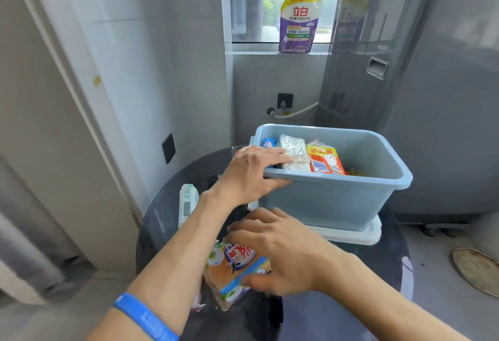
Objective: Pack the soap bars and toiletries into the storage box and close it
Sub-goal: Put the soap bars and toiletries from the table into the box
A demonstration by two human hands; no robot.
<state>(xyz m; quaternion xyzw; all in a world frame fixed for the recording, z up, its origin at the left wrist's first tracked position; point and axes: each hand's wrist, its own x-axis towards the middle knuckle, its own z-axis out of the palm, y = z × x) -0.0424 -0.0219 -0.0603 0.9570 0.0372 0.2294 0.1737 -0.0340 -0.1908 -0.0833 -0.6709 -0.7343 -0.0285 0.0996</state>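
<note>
- A person stands over a round, dark glass desk (162, 222) in a grey tiled room, both bare arms reaching forward.
- A pale blue storage box (334, 200) sits open at the far side of the desk, resting on a white lid (359, 235) that lies flat beneath it.
- Inside the box, standing side by side along the left half: a small blue packet (269, 142), a clear white packet (294, 153) and an orange packet (325, 161).
- The left hand (251, 173) grips the box's near left corner, its fingers (275, 155) curled over the rim and touching the white packet, thumb under the rim.
- The right hand (280, 249) reaches down over an orange soap pack (235, 273) lying on the near part of the desk; its fingers are spread and lightly bent over the pack's far edge, thumb against the near side. Whether they grasp it firmly, I cannot tell.
- A white tube (186, 204) lies on the desk to the left of the box.
- A blue wristband (143, 316) circles the left forearm.
- A purple and yellow detergent pouch (298, 22) stands on the window sill behind.
</note>
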